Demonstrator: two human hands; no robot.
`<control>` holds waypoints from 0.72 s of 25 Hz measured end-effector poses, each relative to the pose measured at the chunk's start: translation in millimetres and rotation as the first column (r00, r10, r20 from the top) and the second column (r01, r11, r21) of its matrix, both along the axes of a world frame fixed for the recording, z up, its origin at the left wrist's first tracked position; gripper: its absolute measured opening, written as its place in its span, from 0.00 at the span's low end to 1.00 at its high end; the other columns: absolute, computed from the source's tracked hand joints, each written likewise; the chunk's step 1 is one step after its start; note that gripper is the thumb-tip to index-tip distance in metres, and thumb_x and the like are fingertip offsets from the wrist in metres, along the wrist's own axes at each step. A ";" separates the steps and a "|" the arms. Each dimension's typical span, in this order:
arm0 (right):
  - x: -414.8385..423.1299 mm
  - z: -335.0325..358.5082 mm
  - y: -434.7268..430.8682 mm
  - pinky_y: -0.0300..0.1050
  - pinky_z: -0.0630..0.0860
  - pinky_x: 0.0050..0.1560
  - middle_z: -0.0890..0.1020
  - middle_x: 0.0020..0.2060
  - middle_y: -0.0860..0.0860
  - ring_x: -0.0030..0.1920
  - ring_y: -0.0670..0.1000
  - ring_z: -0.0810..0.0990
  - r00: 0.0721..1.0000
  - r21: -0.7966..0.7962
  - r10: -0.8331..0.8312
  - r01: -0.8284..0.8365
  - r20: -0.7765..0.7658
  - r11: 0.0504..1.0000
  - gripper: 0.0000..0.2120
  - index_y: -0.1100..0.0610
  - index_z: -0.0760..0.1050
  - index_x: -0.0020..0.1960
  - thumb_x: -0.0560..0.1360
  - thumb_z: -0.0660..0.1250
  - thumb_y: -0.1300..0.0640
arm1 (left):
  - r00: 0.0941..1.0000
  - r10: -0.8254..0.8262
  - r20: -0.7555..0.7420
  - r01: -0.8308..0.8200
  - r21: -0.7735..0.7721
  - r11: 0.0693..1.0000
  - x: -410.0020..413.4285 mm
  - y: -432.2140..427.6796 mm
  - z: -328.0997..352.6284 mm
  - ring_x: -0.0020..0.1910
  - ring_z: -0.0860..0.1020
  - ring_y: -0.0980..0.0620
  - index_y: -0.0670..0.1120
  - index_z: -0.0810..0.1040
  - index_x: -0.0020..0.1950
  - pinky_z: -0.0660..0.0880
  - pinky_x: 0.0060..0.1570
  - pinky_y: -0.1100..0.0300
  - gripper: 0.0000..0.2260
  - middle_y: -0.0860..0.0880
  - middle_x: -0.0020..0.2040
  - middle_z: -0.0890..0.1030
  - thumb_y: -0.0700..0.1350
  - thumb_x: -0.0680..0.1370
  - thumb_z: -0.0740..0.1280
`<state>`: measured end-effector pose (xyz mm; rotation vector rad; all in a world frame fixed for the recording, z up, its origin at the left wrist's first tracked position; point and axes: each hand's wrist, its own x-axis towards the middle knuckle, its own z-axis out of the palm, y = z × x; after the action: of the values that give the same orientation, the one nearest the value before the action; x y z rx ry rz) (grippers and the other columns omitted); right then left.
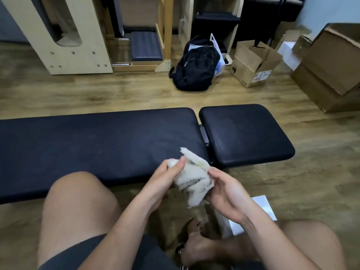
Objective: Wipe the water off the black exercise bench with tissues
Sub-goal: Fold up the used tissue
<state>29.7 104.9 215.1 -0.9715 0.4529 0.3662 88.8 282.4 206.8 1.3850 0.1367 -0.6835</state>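
White crumpled tissues (pixel 194 184) sit between both hands, over the near edge of the black worktop (pixel 97 137). Left hand (pixel 165 178) pinches the wad's upper left end; right hand (pixel 224 191) grips its right side, fingers curled.

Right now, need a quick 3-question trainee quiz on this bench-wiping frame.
1. True or false: the left hand and the right hand both hold the tissue wad.
2. What lies on the floor beyond the black bench? A) backpack B) bucket C) chair
3. Fill in: the bench's shorter pad is on the person's ___ side.
Key: 1 true; 2 A; 3 right.
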 end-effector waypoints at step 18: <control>13.3 10.8 -26.4 0.58 0.66 0.70 0.78 0.60 0.66 0.64 0.62 0.75 0.971 0.064 -0.197 0.207 -0.135 0.976 0.23 0.66 0.74 0.64 0.81 0.56 0.49 | 0.995 -0.081 0.067 0.085 -0.056 0.995 1.9 -21.1 -16.7 0.41 0.79 0.52 0.50 0.78 0.65 0.74 0.45 0.60 0.20 0.45 0.41 0.84 0.46 0.73 0.73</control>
<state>43.0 78.5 225.9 -0.8204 0.6442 0.2605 90.7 261.3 190.1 1.3603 0.0082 -0.7056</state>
